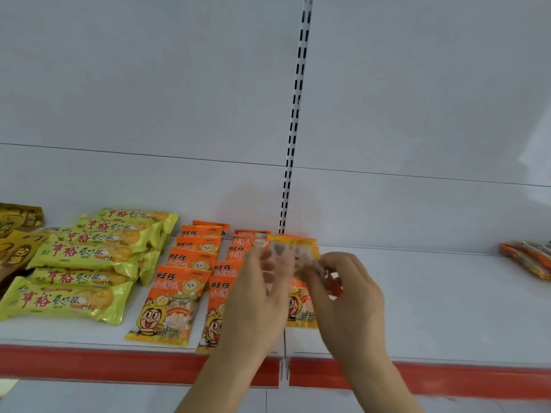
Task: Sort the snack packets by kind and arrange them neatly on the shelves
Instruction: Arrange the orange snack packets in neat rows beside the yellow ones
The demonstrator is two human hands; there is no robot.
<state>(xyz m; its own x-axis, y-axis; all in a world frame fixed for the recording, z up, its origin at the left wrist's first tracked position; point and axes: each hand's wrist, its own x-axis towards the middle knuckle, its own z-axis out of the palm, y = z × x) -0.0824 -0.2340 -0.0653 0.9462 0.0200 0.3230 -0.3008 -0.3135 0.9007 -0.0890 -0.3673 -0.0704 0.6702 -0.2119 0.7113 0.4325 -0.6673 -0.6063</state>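
Head view | left hand and right hand together grasp one orange packet, blurred, just above the white shelf | orange rows lie left of it; green packets farther left; gold packets at far left; more packets at right edge

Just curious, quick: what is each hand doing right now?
Left hand: fingers pinch the orange snack packet.
Right hand: fingers grip the same packet.
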